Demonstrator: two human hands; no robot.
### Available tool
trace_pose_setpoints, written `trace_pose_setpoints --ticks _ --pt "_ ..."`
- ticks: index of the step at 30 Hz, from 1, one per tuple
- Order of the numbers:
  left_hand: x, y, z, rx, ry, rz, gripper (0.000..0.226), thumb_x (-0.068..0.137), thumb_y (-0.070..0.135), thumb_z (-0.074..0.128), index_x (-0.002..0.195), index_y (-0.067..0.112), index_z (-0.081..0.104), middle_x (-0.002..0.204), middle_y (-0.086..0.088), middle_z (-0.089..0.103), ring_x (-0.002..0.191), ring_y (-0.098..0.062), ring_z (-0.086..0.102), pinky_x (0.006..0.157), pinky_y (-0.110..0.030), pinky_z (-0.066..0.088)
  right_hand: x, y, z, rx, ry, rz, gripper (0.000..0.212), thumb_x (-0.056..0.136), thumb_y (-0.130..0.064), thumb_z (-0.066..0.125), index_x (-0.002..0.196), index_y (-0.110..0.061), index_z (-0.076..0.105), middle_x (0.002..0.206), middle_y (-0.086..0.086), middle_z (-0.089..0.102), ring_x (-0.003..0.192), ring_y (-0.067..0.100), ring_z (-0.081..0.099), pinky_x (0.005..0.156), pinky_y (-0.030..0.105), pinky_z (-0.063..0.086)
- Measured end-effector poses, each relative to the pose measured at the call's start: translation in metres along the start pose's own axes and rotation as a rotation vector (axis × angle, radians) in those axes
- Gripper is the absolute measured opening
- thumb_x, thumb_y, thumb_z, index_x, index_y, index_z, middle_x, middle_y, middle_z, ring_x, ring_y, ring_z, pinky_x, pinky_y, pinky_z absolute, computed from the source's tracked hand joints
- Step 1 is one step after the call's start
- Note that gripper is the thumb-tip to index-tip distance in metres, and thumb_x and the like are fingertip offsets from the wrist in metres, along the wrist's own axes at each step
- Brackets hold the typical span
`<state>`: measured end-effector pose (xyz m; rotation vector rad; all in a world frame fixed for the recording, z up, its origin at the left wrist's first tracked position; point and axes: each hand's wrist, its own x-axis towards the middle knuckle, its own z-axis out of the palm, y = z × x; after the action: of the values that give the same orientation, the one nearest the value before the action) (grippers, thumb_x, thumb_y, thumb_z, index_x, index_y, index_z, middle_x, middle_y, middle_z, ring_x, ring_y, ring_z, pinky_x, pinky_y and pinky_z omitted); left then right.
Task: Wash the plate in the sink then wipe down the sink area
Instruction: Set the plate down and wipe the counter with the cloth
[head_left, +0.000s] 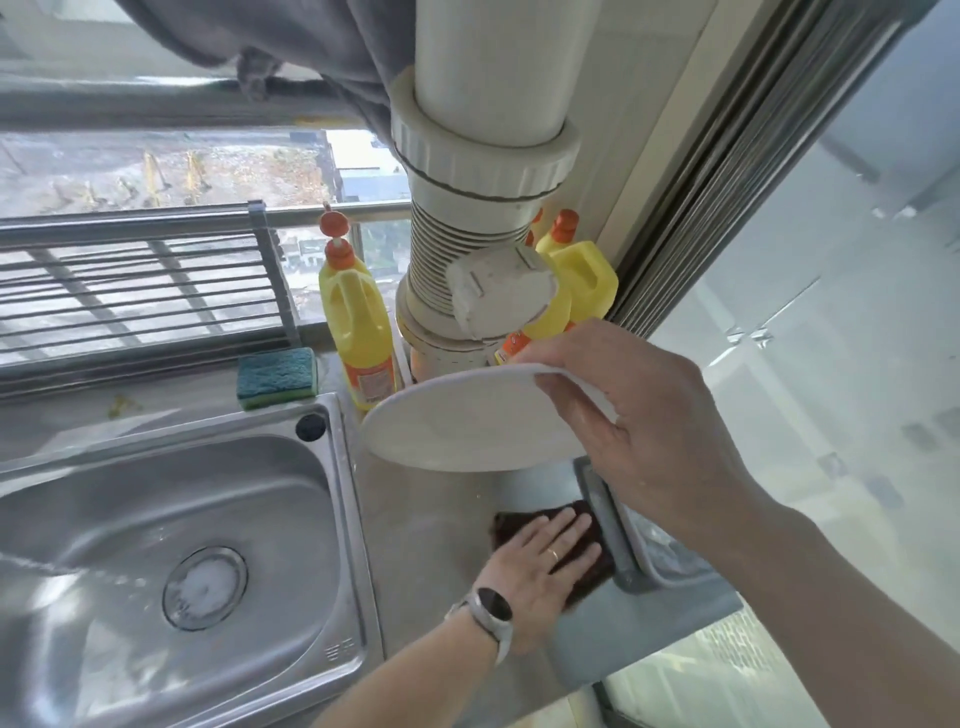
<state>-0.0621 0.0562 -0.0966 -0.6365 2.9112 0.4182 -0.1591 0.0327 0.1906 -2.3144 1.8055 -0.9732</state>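
Observation:
My right hand (639, 431) grips the right rim of a white plate (467, 421) and holds it tilted in the air above the counter, to the right of the sink. Below it, my left hand (540, 561), with a watch and a ring, lies flat with fingers spread on a dark brown cloth (587, 566) pressed against the grey counter (426, 519). The steel sink (156, 519) lies to the left, wet, with foam over its drain (205, 587).
A green-blue sponge (278, 376) sits behind the sink. Yellow detergent bottles (358, 332) stand beside a thick white pipe (483, 156). A metal rack (140, 291) runs along the window. A grey tray (649, 545) sits at the counter's right edge by a sliding glass door.

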Motion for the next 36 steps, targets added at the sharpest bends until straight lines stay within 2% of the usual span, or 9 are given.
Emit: trace_pose_setpoints --ticks 7,10,13,16,20,23,27,31,36 --pt "-0.030 0.001 -0.002 0.054 0.023 -0.095 0.063 0.092 0.035 0.052 0.153 0.024 0.039 0.160 -0.006 0.041 0.147 -0.028 0.040 0.126 -0.038 0.008 -0.030 -0.019 -0.003 -0.050 -0.031 -0.026 0.022 0.094 -0.007 0.061 0.109 -0.013 0.075 0.101 -0.002 0.072 0.088 0.010 0.066 0.072 0.018 0.052" --pt "0.015 -0.015 -0.051 -0.071 0.027 -0.286 0.045 0.102 0.021 0.035 0.145 0.014 0.047 0.146 -0.014 0.054 0.136 -0.036 0.047 0.115 -0.043 0.032 -0.033 -0.020 0.001 -0.038 -0.013 0.008 0.022 0.094 -0.010 0.058 0.107 -0.014 0.075 0.102 -0.004 0.073 0.088 0.010 0.066 0.071 0.019 0.051" --pt "0.034 0.000 -0.046 -0.069 0.008 -0.098 0.044 0.105 0.026 0.034 0.146 0.016 0.046 0.152 -0.012 0.048 0.143 -0.035 0.039 0.116 -0.044 0.031 -0.037 -0.011 -0.003 -0.060 -0.001 0.065 0.023 0.098 -0.014 0.055 0.111 -0.018 0.074 0.104 -0.007 0.072 0.088 0.012 0.066 0.067 0.030 0.055" --pt "-0.001 0.026 -0.002 -0.014 -0.038 0.065 0.057 0.100 0.043 0.039 0.155 0.030 0.030 0.168 -0.009 0.024 0.156 -0.030 0.016 0.127 -0.047 0.008 -0.048 -0.005 -0.015 -0.107 0.020 0.148 0.022 0.102 -0.023 0.051 0.113 -0.022 0.071 0.103 -0.012 0.070 0.086 0.008 0.063 0.068 0.023 0.052" --pt "-0.067 0.027 0.010 -0.022 0.043 0.122 0.058 0.094 0.046 0.049 0.151 0.038 0.041 0.165 -0.003 0.032 0.151 -0.024 0.034 0.120 -0.043 0.018 -0.060 -0.006 -0.027 -0.129 0.077 0.221 0.024 0.104 -0.027 0.047 0.109 -0.022 0.070 0.097 -0.010 0.067 0.083 0.008 0.060 0.071 0.019 0.048" --pt "-0.056 -0.024 -0.008 0.086 0.089 -0.038 0.053 0.096 0.044 0.046 0.149 0.036 0.047 0.159 -0.002 0.045 0.145 -0.025 0.045 0.117 -0.042 0.021 -0.064 -0.008 -0.023 -0.135 0.116 0.233 0.022 0.103 -0.022 0.048 0.110 -0.023 0.070 0.098 -0.008 0.067 0.085 0.014 0.063 0.073 0.034 0.052" --pt "-0.022 -0.095 -0.048 0.074 0.111 -0.306 0.048 0.102 0.041 0.032 0.145 0.030 0.052 0.150 -0.004 0.054 0.141 -0.030 0.047 0.124 -0.043 0.018 -0.065 -0.013 -0.010 -0.135 0.183 0.210 0.025 0.104 -0.020 0.047 0.111 -0.021 0.071 0.102 -0.009 0.068 0.090 0.012 0.063 0.073 0.032 0.052" --pt "-0.060 -0.072 -0.023 0.066 0.044 -0.203 0.058 0.101 0.040 0.038 0.158 0.034 0.028 0.168 -0.004 0.024 0.156 -0.029 0.021 0.123 -0.044 0.012 -0.061 -0.017 -0.002 -0.119 0.232 0.185 0.024 0.102 -0.016 0.050 0.110 -0.016 0.073 0.102 -0.006 0.070 0.089 0.013 0.065 0.072 0.024 0.051" --pt "-0.120 -0.044 -0.008 0.133 0.010 0.035 0.066 0.093 0.045 0.051 0.156 0.040 0.031 0.167 0.001 0.028 0.152 -0.021 0.031 0.116 -0.039 0.023 -0.052 -0.027 0.004 -0.098 0.183 0.161 0.037 0.107 -0.029 0.039 0.109 -0.016 0.073 0.101 -0.008 0.069 0.091 -0.005 0.048 0.084 0.002 0.036"
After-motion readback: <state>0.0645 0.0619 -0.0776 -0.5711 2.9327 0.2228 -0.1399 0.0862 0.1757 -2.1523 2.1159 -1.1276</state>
